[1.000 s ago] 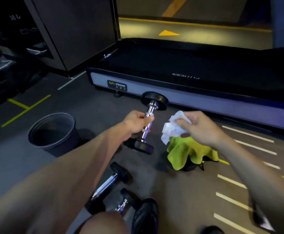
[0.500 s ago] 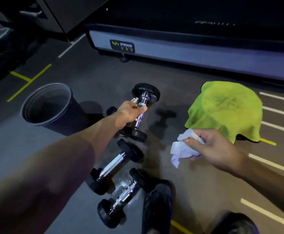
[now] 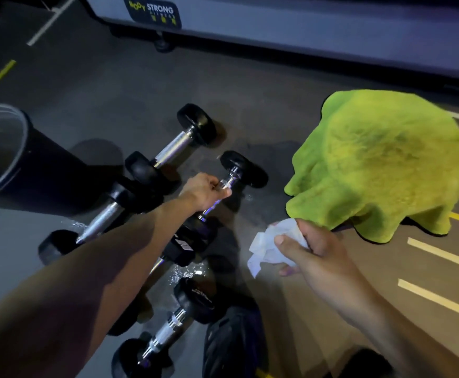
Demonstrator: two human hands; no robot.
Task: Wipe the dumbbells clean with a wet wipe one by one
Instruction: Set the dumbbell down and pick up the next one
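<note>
1. Gripping the chrome handle of a dumbbell [image 3: 229, 184], the left hand [image 3: 205, 190] has its fingers curled round the bar near the far head. That far black head sits toward the green cloth; the near head is low, by the forearm. Cannot tell whether the dumbbell touches the floor.
2. Right hand [image 3: 308, 251] pinches a crumpled white wet wipe [image 3: 270, 248] between thumb and fingers. Wipe hangs to the left of the hand, apart from the held dumbbell and not touching any dumbbell.
3. Three other dumbbells lie on the dark floor [image 3: 113, 85]: a far dumbbell [image 3: 172, 147] beyond the left hand; a left dumbbell [image 3: 100, 219] partly hidden by the left forearm; a near dumbbell [image 3: 165, 331] at the bottom of the view. All have black heads and chrome handles and lie roughly parallel, on the same slant.
4. Wet patches glint on the floor beside the left and near dumbbells.
5. Green cloth [image 3: 378, 162] is draped over a dark object, just beyond the right hand.
6. Dark bin [image 3: 3, 148] stands at the left edge, open top visible.
7. Grey machine base [image 3: 304, 20] with a "BODY STRONG" label runs along the top.
8. Pale stripes mark the floor at right.
</note>
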